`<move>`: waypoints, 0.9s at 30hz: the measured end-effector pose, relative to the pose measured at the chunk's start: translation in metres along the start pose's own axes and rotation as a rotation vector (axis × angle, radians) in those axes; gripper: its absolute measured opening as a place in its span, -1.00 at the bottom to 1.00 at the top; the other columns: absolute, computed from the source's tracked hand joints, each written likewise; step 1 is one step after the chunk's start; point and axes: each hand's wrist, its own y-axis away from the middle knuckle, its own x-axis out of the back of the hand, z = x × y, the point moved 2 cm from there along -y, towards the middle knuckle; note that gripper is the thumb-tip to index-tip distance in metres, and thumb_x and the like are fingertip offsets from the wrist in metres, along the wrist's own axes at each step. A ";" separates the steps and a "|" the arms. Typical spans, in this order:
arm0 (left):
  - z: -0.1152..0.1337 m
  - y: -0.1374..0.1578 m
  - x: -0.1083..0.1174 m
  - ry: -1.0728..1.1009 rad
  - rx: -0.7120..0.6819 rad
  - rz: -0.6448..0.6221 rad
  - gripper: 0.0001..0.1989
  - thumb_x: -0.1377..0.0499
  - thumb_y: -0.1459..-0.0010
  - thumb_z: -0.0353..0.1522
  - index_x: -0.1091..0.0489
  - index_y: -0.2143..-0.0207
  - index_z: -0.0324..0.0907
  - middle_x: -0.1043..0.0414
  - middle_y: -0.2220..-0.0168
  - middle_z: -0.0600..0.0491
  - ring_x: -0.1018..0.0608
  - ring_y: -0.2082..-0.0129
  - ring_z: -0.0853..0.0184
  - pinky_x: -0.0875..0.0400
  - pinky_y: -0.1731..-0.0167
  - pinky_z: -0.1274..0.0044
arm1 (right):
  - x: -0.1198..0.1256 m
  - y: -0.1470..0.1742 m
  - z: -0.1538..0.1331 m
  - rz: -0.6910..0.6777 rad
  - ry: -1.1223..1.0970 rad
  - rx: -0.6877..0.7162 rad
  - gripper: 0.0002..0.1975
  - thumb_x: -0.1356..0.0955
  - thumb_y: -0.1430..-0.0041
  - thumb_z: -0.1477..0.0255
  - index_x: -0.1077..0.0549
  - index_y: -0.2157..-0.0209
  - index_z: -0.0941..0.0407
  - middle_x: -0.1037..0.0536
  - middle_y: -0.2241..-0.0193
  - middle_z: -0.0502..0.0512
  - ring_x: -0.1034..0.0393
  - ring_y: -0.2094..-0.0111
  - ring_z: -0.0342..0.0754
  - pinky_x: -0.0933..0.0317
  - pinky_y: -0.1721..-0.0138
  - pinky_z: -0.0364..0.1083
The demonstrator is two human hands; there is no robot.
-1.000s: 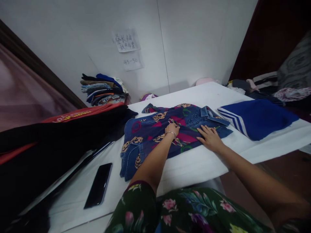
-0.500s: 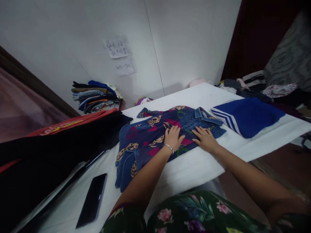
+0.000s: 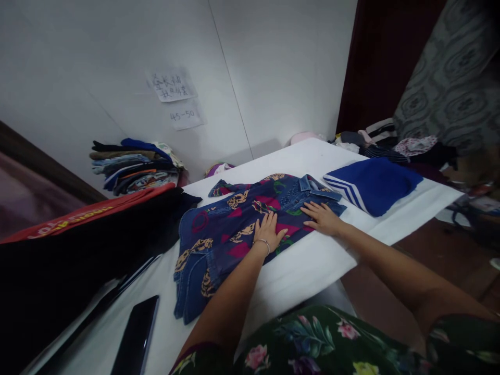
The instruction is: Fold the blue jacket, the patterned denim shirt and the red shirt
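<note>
Denim garment (image 3: 242, 229), dark blue, magenta, tan and green print, spread flat beneath my left hand (image 3: 269, 233) and right hand (image 3: 322, 217); collar (image 3: 322, 192) just beyond my right hand, layered denim edge (image 3: 192, 286) left of my left.

A garment workroom (handwritten papers (image 3: 174, 87) on the wall (image 3: 289, 62)): stacked clothes (image 3: 135, 165), white table (image 3: 304, 265).

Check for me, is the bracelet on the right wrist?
No, the bracelet is on the wrist of the left hand, while the right hand has a bare wrist.
</note>
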 end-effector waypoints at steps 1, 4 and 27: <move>0.000 0.000 0.000 0.002 0.000 0.000 -0.25 0.19 -0.26 0.06 0.09 -0.37 -0.14 0.16 -0.40 -0.01 0.05 -0.38 0.19 0.14 -0.31 0.17 | 0.000 0.000 0.005 -0.015 -0.014 0.004 -0.32 -0.11 -0.27 -0.02 -0.12 -0.32 -0.01 -0.03 -0.34 0.15 0.13 -0.34 0.19 0.21 -0.26 0.31; 0.000 0.001 -0.001 -0.005 -0.002 0.002 -0.25 0.20 -0.26 0.05 0.09 -0.37 -0.15 0.15 -0.40 -0.02 0.04 -0.38 0.18 0.14 -0.31 0.17 | 0.002 0.001 0.018 -0.018 -0.046 0.004 -0.32 -0.09 -0.28 -0.01 -0.10 -0.32 0.00 -0.02 -0.34 0.14 0.15 -0.35 0.16 0.18 -0.26 0.28; -0.091 0.173 0.021 -0.035 0.564 0.043 -0.31 0.11 -0.24 0.05 -0.16 -0.27 -0.12 -0.03 -0.35 -0.05 -0.05 -0.35 0.04 0.15 -0.27 0.03 | -0.013 0.013 0.076 0.184 0.121 -0.044 -0.41 -0.10 -0.27 0.11 -0.30 -0.21 0.07 -0.30 -0.22 0.23 -0.10 -0.26 0.20 -0.01 -0.19 0.29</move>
